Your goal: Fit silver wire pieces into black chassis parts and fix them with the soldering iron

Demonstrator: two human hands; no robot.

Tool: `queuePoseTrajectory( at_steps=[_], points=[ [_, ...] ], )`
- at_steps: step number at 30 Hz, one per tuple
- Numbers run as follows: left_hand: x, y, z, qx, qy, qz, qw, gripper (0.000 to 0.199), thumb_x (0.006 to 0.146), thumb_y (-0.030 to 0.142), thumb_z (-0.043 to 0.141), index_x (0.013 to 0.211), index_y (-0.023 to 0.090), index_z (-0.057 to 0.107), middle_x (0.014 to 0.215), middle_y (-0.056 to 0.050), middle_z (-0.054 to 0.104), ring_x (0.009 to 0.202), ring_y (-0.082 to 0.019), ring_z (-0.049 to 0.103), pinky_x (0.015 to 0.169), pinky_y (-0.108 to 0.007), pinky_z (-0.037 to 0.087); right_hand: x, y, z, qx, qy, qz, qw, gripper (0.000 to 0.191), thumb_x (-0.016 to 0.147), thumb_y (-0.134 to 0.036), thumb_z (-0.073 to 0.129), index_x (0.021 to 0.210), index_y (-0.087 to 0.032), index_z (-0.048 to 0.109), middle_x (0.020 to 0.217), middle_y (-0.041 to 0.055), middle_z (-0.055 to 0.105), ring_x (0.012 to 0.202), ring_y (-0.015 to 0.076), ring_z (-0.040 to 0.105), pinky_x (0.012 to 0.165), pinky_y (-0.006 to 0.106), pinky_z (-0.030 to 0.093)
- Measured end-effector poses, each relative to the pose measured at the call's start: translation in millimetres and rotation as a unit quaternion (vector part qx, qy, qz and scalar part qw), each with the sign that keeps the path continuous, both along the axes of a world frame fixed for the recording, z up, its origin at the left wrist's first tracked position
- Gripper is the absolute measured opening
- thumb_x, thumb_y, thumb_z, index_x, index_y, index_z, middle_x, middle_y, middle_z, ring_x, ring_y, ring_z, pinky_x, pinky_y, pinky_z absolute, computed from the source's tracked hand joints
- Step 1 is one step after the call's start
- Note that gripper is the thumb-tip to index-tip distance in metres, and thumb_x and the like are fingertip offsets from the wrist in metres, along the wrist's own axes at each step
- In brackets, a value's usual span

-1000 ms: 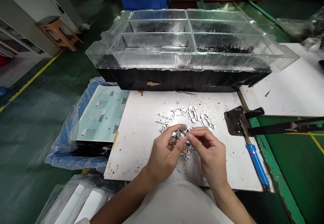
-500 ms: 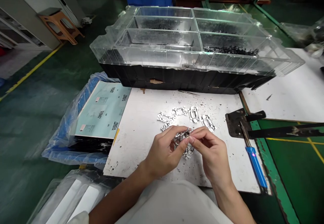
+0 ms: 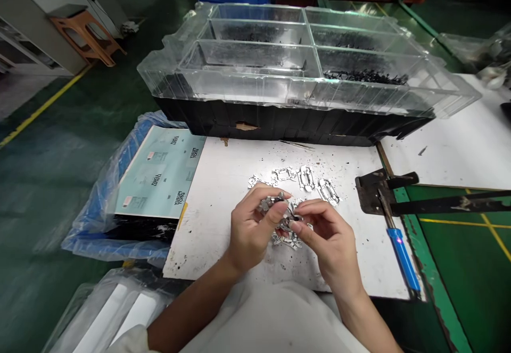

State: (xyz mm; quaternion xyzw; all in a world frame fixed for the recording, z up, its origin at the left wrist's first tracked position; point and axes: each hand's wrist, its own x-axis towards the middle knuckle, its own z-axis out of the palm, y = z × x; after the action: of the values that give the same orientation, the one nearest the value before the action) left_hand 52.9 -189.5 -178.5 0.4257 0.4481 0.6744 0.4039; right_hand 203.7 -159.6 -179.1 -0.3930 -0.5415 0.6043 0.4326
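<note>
Four stamped silver frames (image 3: 306, 178) lie in a loose row near the middle of the white tabletop (image 3: 221, 193), just above our hands. We record the left hand (image 3: 251, 230) with its fingers (image 3: 279, 207) closed on a cluster of silver metal pieces (image 3: 275, 206), and the right hand (image 3: 329, 241) with its fingertips (image 3: 297, 225) pinching the same cluster from the other side. More silver pieces (image 3: 285, 241) lie on the tabletop directly beneath. A black hand clamp (image 3: 371, 193) and a blue-handled tool (image 3: 404, 257) sit beyond the right edge. Past the far edge stands a clear divided tray (image 3: 255, 55) holding black parts (image 3: 365, 78); a printed teal sheet (image 3: 159, 174) lies along the left edge
</note>
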Motion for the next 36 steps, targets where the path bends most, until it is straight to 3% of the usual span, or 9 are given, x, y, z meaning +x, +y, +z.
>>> queuePoseTrajectory(
  at_steps=[4, 8, 14, 17, 20, 24, 29, 36],
  points=[
    [0, 1, -1.3, 0.011, -0.051, 0.008, 0.999, 0.012, 0.097, 0.024, 0.063, 0.106, 0.023, 0.071, 0.089, 0.0, 0.061, 0.056, -0.008, 0.064, 0.045, -0.019, 0.058, -9, -1, 1.2, -0.048, 0.096, 0.029, 0.994, 0.015, 0.087, -0.027, 0.079, 0.098, -0.025, 0.07, 0.097, 0.0025, 0.062, 0.079, 0.0155, 0.064, 0.066, 0.03, 0.059],
    [1, 0, -1.9, 0.02, -0.08, 0.009, 0.997, 0.013, 0.099, 0.025, 0.059, 0.109, 0.022, 0.067, 0.076, 0.002, 0.06, 0.052, -0.008, 0.062, 0.045, -0.018, 0.056, -15, 0, 5.3, -0.028, 0.12, 0.024, 0.992, 0.011, 0.088, -0.02, 0.077, 0.094, -0.022, 0.069, 0.095, 0.0024, 0.061, 0.075, 0.0154, 0.066, 0.064, 0.03, 0.06],
    [1, 0, -0.7, 0.08, -0.052, 0.022, 0.995, 0.014, 0.1, 0.024, 0.056, 0.11, 0.022, 0.066, 0.092, 0.0, 0.06, 0.06, -0.007, 0.063, 0.049, -0.018, 0.057, -18, -4, 9.6, 0.01, 0.112, 0.017, 0.994, 0.009, 0.09, -0.017, 0.074, 0.095, -0.022, 0.069, 0.095, 0.003, 0.059, 0.078, 0.0151, 0.064, 0.063, 0.03, 0.06],
    [-1, 0, -1.5, 0.128, -0.027, 0.02, 0.991, 0.015, 0.1, 0.022, 0.056, 0.112, 0.021, 0.066, 0.097, -0.002, 0.058, 0.063, -0.007, 0.062, 0.051, -0.02, 0.057, -18, -5, 8.1, 0.055, 0.095, 0.018, 0.994, 0.012, 0.09, -0.015, 0.073, 0.098, -0.023, 0.068, 0.096, 0.0031, 0.059, 0.081, 0.0156, 0.063, 0.064, 0.03, 0.06],
    [-4, 0, -3.4, 0.179, 0.008, 0.01, 0.984, 0.017, 0.1, 0.021, 0.057, 0.114, 0.018, 0.066, 0.098, -0.004, 0.057, 0.067, -0.01, 0.064, 0.053, -0.022, 0.057, -12, -4, 7.0, 0.152, 0.049, 0.021, 0.987, 0.018, 0.089, -0.012, 0.073, 0.102, -0.024, 0.068, 0.095, 0.003, 0.061, 0.086, 0.0165, 0.061, 0.067, 0.03, 0.058],
    [-9, 2, -2.6, 0.232, 0.062, -0.032, 0.97, 0.017, 0.1, 0.02, 0.058, 0.115, 0.017, 0.066, 0.093, -0.004, 0.058, 0.071, -0.012, 0.065, 0.058, -0.024, 0.059, 0, 0, 10.3, 0.237, 0.004, 0.071, 0.969, 0.023, 0.09, -0.005, 0.069, 0.105, -0.022, 0.065, 0.093, 0.003, 0.065, 0.085, 0.0164, 0.062, 0.068, 0.03, 0.053],
    [-13, 4, 4.4, 0.262, 0.122, -0.062, 0.955, 0.015, 0.098, 0.022, 0.062, 0.112, 0.016, 0.066, 0.091, -0.005, 0.059, 0.078, -0.015, 0.064, 0.063, -0.027, 0.058, 13, 4, 16.2, 0.283, -0.003, 0.095, 0.954, 0.028, 0.088, 0.002, 0.066, 0.107, -0.019, 0.064, 0.091, 0.0045, 0.065, 0.083, 0.017, 0.062, 0.068, 0.033, 0.05],
    [-12, 4, 14.0, 0.244, 0.162, -0.077, 0.953, 0.014, 0.098, 0.024, 0.061, 0.111, 0.018, 0.065, 0.093, -0.005, 0.061, 0.08, -0.016, 0.065, 0.066, -0.03, 0.059, 17, 2, 17.8, 0.293, -0.026, 0.067, 0.953, 0.027, 0.088, 0.0, 0.067, 0.105, -0.021, 0.066, 0.089, 0.0044, 0.066, 0.08, 0.0181, 0.064, 0.064, 0.033, 0.053]
  ],
)
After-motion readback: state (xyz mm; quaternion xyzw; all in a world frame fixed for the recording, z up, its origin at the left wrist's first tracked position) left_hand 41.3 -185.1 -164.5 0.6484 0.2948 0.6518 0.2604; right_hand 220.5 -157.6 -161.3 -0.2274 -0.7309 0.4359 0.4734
